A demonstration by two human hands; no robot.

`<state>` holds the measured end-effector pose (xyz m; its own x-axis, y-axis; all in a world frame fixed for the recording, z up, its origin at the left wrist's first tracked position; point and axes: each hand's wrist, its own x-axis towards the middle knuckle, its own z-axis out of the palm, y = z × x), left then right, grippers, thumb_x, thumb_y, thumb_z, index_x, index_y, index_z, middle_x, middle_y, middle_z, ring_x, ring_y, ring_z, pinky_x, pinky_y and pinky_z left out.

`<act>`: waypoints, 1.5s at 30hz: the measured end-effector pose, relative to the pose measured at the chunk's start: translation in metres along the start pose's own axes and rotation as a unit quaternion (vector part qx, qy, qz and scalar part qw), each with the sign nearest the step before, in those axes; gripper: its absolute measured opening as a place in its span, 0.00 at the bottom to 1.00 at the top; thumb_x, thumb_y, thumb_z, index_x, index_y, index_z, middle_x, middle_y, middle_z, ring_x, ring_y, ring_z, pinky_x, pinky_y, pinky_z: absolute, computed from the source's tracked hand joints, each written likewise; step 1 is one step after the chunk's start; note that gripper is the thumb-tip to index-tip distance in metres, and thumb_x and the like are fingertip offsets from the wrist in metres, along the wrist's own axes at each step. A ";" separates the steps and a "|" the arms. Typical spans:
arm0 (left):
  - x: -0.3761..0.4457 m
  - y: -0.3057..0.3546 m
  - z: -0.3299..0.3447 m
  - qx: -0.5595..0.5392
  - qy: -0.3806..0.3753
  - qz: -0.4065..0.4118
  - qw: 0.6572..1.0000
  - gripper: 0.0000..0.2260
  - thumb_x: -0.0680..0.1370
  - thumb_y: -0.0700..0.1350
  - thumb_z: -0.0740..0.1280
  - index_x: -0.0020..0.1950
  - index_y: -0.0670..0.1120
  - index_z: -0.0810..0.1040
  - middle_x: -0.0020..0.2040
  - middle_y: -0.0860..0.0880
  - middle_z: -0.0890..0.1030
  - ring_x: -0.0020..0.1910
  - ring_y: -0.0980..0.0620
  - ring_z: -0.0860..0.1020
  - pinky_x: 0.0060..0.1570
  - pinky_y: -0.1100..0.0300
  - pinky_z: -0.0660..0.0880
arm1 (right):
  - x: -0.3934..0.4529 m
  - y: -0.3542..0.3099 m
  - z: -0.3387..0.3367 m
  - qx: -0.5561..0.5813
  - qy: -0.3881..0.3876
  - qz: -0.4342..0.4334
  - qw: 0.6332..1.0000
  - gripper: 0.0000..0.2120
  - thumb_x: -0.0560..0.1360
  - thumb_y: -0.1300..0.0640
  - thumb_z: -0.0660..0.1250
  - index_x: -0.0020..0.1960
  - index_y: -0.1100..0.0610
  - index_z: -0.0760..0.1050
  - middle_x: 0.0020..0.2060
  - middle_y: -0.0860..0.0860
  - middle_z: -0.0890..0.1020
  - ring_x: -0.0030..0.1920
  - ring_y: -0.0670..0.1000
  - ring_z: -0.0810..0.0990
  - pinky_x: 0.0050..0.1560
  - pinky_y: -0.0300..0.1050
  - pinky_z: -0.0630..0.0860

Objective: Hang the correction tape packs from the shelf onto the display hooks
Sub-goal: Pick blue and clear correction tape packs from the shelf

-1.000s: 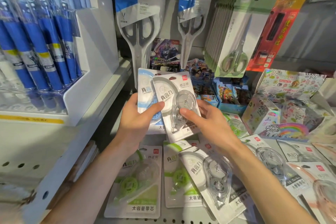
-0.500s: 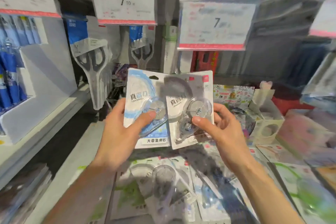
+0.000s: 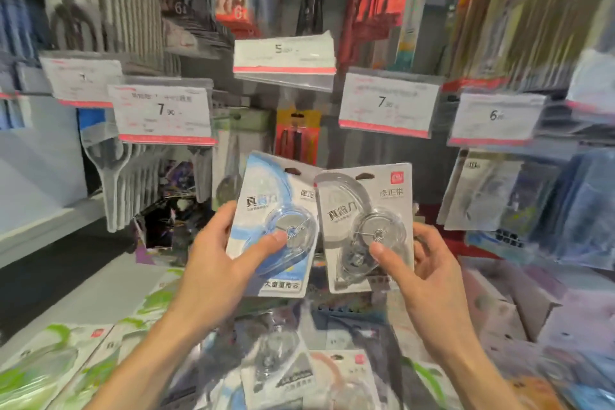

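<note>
Blue-swirled card fills your left hand [image 3: 219, 263]: you hold the blue correction tape pack [image 3: 273, 226] upright, thumb pressed across the clear blister on its front and the other fingers curled behind its left edge. Your right hand [image 3: 422, 273] holds the grey correction tape pack [image 3: 364, 226] the same way, thumb pinching the blister from the front while the fingers wrap round the right edge from behind. The two packs stand side by side in front of your chest, tilted slightly away from each other at the top, and the grey one's left edge overlaps the blue one's right edge. Each card has a hang slot at its top, and neither slot sits on a hook.

Above and behind the packs hang the price tags [image 3: 163, 110] in clear sleeves with red lower strips, at the front ends of the display hooks. Behind them hang carded scissors [image 3: 113, 176] to the left and a yellow-and-red card [image 3: 298, 133] in the middle; much of it is motion-blurred. Below your forearms, more correction tape packs [image 3: 50, 369] lie flat and loosely overlapping on the shelf [image 3: 109, 296], several with green swirls.
</note>
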<state>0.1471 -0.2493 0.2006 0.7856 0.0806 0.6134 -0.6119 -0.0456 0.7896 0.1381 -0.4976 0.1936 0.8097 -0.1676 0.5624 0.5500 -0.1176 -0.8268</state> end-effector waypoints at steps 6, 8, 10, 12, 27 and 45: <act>0.005 0.029 0.028 0.013 0.006 0.025 1.000 0.12 0.71 0.51 0.76 0.53 0.61 0.82 0.52 0.59 0.87 0.50 0.59 0.85 0.47 0.69 0.78 | 0.018 -0.020 -0.020 0.019 0.006 -0.024 1.000 0.20 0.68 0.43 0.76 0.57 0.47 0.78 0.47 0.46 0.89 0.47 0.47 0.88 0.49 0.46 0.83; 0.006 0.034 0.032 0.011 0.014 0.028 0.999 0.13 0.71 0.50 0.76 0.54 0.58 0.81 0.52 0.59 0.87 0.49 0.59 0.86 0.46 0.68 0.78 | 0.021 -0.028 -0.022 0.030 0.000 -0.035 0.999 0.20 0.68 0.44 0.77 0.58 0.48 0.78 0.46 0.46 0.89 0.47 0.47 0.88 0.47 0.43 0.83; 0.006 0.041 0.035 0.006 0.022 0.041 0.999 0.13 0.71 0.49 0.76 0.55 0.57 0.81 0.51 0.59 0.88 0.48 0.60 0.86 0.44 0.69 0.78 | 0.021 -0.033 -0.025 0.050 -0.002 -0.050 0.997 0.19 0.70 0.47 0.80 0.57 0.49 0.79 0.46 0.47 0.89 0.47 0.46 0.88 0.45 0.38 0.82; 0.005 0.047 0.037 0.000 0.034 0.056 0.998 0.13 0.72 0.47 0.76 0.55 0.57 0.81 0.50 0.58 0.88 0.47 0.60 0.86 0.43 0.70 0.78 | 0.021 -0.039 -0.029 0.066 -0.006 -0.066 0.996 0.17 0.71 0.50 0.78 0.57 0.50 0.79 0.48 0.47 0.89 0.49 0.46 0.88 0.46 0.35 0.81; 0.012 0.072 0.043 -0.047 0.042 0.122 0.991 0.16 0.71 0.51 0.75 0.59 0.57 0.80 0.55 0.57 0.87 0.53 0.58 0.86 0.49 0.68 0.79 | 0.031 -0.020 -0.048 -0.006 -0.016 -0.057 0.998 0.17 0.70 0.43 0.77 0.56 0.43 0.79 0.48 0.43 0.88 0.48 0.45 0.88 0.46 0.34 0.80; 0.018 0.072 0.042 -0.035 0.040 0.118 0.992 0.15 0.74 0.44 0.74 0.59 0.54 0.79 0.54 0.58 0.87 0.53 0.58 0.85 0.50 0.66 0.79 | 0.083 -0.027 -0.016 -0.052 0.017 -0.066 0.996 0.11 0.75 0.47 0.76 0.55 0.42 0.76 0.51 0.38 0.85 0.49 0.28 0.81 0.43 0.21 0.72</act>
<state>0.1214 -0.2933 0.2690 0.6110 0.1550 0.7763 -0.7854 -0.0037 0.6190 0.1872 -0.5238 0.2626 0.7234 -0.1767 0.6675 0.6255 -0.2416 -0.7419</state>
